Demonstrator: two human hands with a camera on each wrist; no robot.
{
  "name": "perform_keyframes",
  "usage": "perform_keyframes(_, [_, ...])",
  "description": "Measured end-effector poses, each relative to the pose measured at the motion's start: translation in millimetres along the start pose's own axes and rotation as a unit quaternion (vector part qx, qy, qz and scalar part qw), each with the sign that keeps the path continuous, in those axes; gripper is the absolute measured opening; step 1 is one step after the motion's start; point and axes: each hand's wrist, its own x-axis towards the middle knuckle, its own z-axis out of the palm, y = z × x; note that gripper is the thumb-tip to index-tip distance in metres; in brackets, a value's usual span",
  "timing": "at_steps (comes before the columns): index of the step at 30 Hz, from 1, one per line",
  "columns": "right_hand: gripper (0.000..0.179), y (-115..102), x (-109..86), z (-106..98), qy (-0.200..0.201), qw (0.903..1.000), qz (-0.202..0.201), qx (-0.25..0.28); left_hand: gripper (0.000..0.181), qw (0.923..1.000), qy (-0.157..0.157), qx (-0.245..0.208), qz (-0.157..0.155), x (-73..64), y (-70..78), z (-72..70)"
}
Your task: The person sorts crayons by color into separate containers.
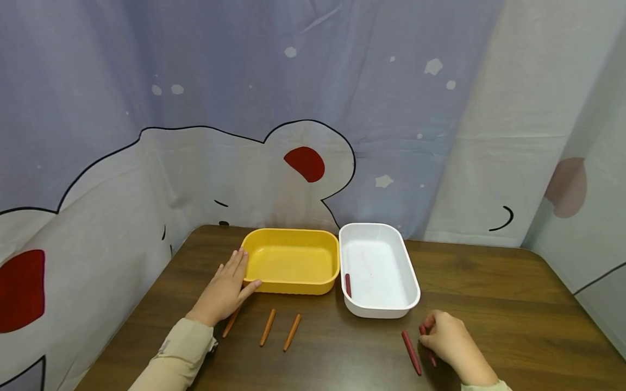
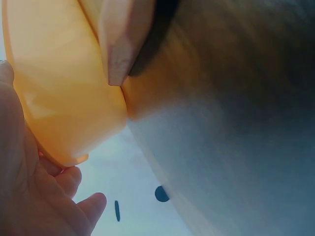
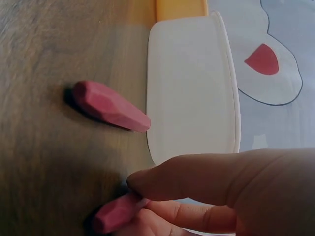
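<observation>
Your R hand [image 1: 448, 338] is pinching a red crayon [image 1: 433, 359] b/w thumb & fingers, at the right of the tabletop [image 1: 342, 358]; prob. b/c it's slim & easier to hold that way. Can't tell if it's lifting clear. A 2nd red crayon [image 1: 412, 353] is lying just beside it, to the left, so you're likely gripping from the right to leave that one alone.

Beyond, the white tray [image 1: 415, 293] is standing w/ its near end toward that hand, prob. for easy reach; a short red crayon [image 1: 348, 285] is lying inside, along the left wall. The yellow tray [image 1: 293, 288] is sitting right up against it. Your L hand [image 1: 222, 293] is resting on its left rim, fingers straight, thumb spread, prob. steadying it. Three orange crayons [image 1: 267, 327] are lying in front, apart.
</observation>
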Motion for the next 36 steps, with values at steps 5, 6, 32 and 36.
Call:
perform_keyframes(5, [0.020, 2.1, 2.2, 0.3, 0.010, 0.9997, -0.016, -0.013, 0.083, 1.0000, -0.003, 0.000, -0.003, 0.4, -0.4, 0.1])
perform_keyframes(6, [0.020, 2.2, 2.6, 0.2, 0.011, 0.9997, -0.018, -0.013, 0.083, 1.0000, -0.003, 0.000, -0.003, 0.4, -0.4, 0.1])
perform_keyframes(32, [0.029, 11.2, 4.4, -21.2, -0.115, 0.9494, -0.029, 0.291, 0.081, 1.0000, -0.002, -0.003, -0.002, -0.7, 1.5, -2.1])
perform_keyframes(36, [0.033, 10.1, 4.5, -23.8, -0.143, 0.9293, -0.037, 0.339, 0.080, 1.0000, -0.001, -0.001, 0.000, -0.1, 2.5, -2.3])
